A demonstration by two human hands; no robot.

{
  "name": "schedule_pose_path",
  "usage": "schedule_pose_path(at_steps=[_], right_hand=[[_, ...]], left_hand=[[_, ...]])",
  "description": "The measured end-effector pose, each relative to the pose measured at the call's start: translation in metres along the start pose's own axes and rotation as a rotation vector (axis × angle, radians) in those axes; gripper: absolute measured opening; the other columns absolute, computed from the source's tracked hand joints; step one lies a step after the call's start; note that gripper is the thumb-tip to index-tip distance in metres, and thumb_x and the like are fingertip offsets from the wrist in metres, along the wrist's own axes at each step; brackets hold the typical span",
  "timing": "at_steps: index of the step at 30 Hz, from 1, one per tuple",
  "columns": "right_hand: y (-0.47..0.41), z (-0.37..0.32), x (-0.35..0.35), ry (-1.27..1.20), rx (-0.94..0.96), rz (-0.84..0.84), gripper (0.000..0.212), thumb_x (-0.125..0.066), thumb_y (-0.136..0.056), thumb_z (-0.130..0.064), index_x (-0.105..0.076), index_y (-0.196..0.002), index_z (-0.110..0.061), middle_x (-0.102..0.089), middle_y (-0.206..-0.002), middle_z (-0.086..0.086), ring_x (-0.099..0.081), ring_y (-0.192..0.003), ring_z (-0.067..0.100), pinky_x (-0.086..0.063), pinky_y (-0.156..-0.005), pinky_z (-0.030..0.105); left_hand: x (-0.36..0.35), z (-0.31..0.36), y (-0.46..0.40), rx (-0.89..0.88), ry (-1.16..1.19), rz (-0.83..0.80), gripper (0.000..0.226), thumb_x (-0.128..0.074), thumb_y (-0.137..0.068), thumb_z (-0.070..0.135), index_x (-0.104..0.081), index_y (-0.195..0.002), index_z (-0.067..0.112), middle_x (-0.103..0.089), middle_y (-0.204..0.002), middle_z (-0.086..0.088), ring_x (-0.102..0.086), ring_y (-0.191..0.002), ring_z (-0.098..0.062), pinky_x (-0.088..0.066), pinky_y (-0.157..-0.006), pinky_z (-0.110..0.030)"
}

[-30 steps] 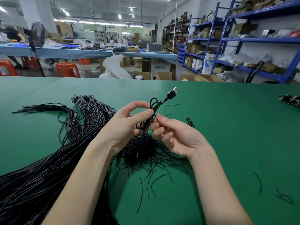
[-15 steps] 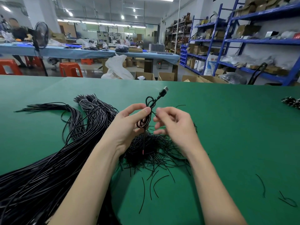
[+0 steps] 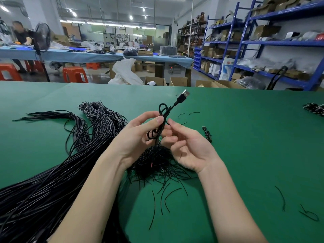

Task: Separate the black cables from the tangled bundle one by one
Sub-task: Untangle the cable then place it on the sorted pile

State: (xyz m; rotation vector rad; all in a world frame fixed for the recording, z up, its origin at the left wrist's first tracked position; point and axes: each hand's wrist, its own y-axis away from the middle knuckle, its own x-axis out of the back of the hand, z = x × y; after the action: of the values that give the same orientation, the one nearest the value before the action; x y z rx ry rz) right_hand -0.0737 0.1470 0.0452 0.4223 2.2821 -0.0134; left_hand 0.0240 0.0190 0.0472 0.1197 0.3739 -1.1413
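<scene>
A coiled black USB cable [image 3: 164, 113] stands up between my hands, its silver plug [image 3: 184, 94] pointing up and right. My left hand [image 3: 138, 135] pinches the cable's loops between thumb and fingers. My right hand [image 3: 184, 146], palm up with fingers curled, pinches a thin black tie at the coil with its fingertips. Under both hands lies a heap of short black wire pieces [image 3: 157, 163]. A big bundle of long black cables [image 3: 52, 172] spreads over the green table [image 3: 245, 137] at left.
Loose black offcuts lie in front of the heap [image 3: 166, 195] and at the right [image 3: 280, 197]. A small black connector [image 3: 207, 134] sits right of my hands. Another dark bundle [image 3: 313, 109] lies at the far right edge. Shelves, stools and a person stand beyond the table.
My right hand has turned from back-up to palm-up beside the coil. The cable and its plug have shifted slightly up and right in my left hand.
</scene>
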Motion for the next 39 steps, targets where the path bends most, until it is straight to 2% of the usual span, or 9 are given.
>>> schedule_pose_path(at_steps=[2,5,8,10,14,18,30,34,39], right_hand=[[-0.002,0.0,-0.001,0.435,0.294,0.165,0.014,-0.073,-0.09,-0.018,-0.067,-0.079,-0.01,-0.057,-0.07,-0.001,-0.051,-0.054,0.005,-0.045,-0.044,0.012],[-0.002,0.0,0.005,1.408,0.905,0.373,0.019,-0.069,-0.096,-0.018,-0.061,-0.079,-0.015,-0.057,-0.069,-0.005,-0.052,-0.059,0.012,-0.042,-0.054,0.018],[-0.004,0.001,0.01,1.695,1.164,0.384,0.019,-0.069,-0.095,-0.019,-0.059,-0.08,-0.015,-0.055,-0.073,-0.008,-0.051,-0.064,0.014,-0.039,-0.059,0.02],[-0.006,0.004,0.009,1.464,1.034,0.401,0.02,-0.069,-0.096,-0.024,-0.064,-0.079,-0.016,-0.061,-0.071,-0.009,-0.054,-0.061,0.011,-0.04,-0.056,0.017],[-0.006,0.003,0.004,0.558,0.366,0.202,0.026,-0.06,-0.101,-0.032,-0.075,-0.092,-0.014,-0.069,-0.076,-0.003,-0.057,-0.057,0.009,-0.041,-0.042,0.017],[-0.001,0.0,0.007,0.162,0.079,0.042,0.023,-0.065,-0.088,-0.028,-0.081,-0.084,-0.011,-0.063,-0.075,0.0,-0.053,-0.053,0.004,-0.034,-0.034,0.01],[-0.001,0.0,0.007,-0.167,-0.097,-0.185,0.017,-0.076,-0.084,-0.02,-0.071,-0.086,-0.003,-0.058,-0.069,0.002,-0.049,-0.045,0.005,-0.035,-0.028,0.013],[-0.002,0.004,0.005,-0.351,-0.152,-0.294,0.022,-0.083,-0.08,-0.004,-0.066,-0.092,0.001,-0.058,-0.07,0.008,-0.056,-0.048,0.013,-0.037,-0.03,0.014],[-0.004,0.006,0.002,-0.385,-0.141,-0.249,0.023,-0.083,-0.079,-0.011,-0.064,-0.086,-0.001,-0.054,-0.067,0.004,-0.054,-0.045,0.01,-0.035,-0.03,0.012]], left_hand=[[0.0,0.003,-0.001,0.029,-0.034,0.047,0.027,-0.078,-0.07,0.026,-0.069,-0.095,0.023,-0.07,-0.081,0.001,-0.063,-0.066,-0.012,-0.044,-0.077,-0.031],[-0.002,0.007,-0.001,0.083,-0.094,0.116,0.03,-0.079,-0.066,0.027,-0.069,-0.094,0.021,-0.065,-0.075,0.005,-0.055,-0.055,-0.007,-0.045,-0.061,-0.023],[-0.002,0.007,-0.001,0.084,-0.118,0.126,0.019,-0.078,-0.075,0.023,-0.069,-0.091,0.021,-0.065,-0.073,0.007,-0.055,-0.055,-0.006,-0.044,-0.06,-0.022],[-0.002,0.008,-0.001,0.066,-0.098,0.129,0.017,-0.077,-0.076,0.023,-0.068,-0.091,0.022,-0.064,-0.072,0.008,-0.055,-0.055,-0.005,-0.043,-0.062,-0.023],[0.001,0.008,0.0,0.036,0.023,0.096,0.021,-0.076,-0.071,0.025,-0.067,-0.089,0.024,-0.068,-0.075,0.006,-0.057,-0.058,-0.007,-0.042,-0.066,-0.026],[0.001,0.006,0.001,-0.02,0.048,0.055,0.02,-0.076,-0.072,0.025,-0.067,-0.09,0.024,-0.072,-0.077,0.003,-0.063,-0.063,-0.009,-0.048,-0.062,-0.024],[0.001,0.003,0.003,-0.035,0.092,-0.035,0.018,-0.079,-0.074,0.023,-0.07,-0.089,0.025,-0.076,-0.089,-0.008,-0.074,-0.074,-0.02,-0.054,-0.08,-0.032],[0.0,0.005,0.003,-0.045,0.133,-0.074,0.025,-0.078,-0.074,0.02,-0.066,-0.096,0.02,-0.076,-0.089,-0.011,-0.076,-0.075,-0.024,-0.06,-0.071,-0.028],[0.001,0.007,0.004,-0.056,0.131,-0.085,0.021,-0.071,-0.079,0.015,-0.063,-0.098,0.018,-0.076,-0.089,-0.014,-0.076,-0.074,-0.024,-0.059,-0.068,-0.025]])
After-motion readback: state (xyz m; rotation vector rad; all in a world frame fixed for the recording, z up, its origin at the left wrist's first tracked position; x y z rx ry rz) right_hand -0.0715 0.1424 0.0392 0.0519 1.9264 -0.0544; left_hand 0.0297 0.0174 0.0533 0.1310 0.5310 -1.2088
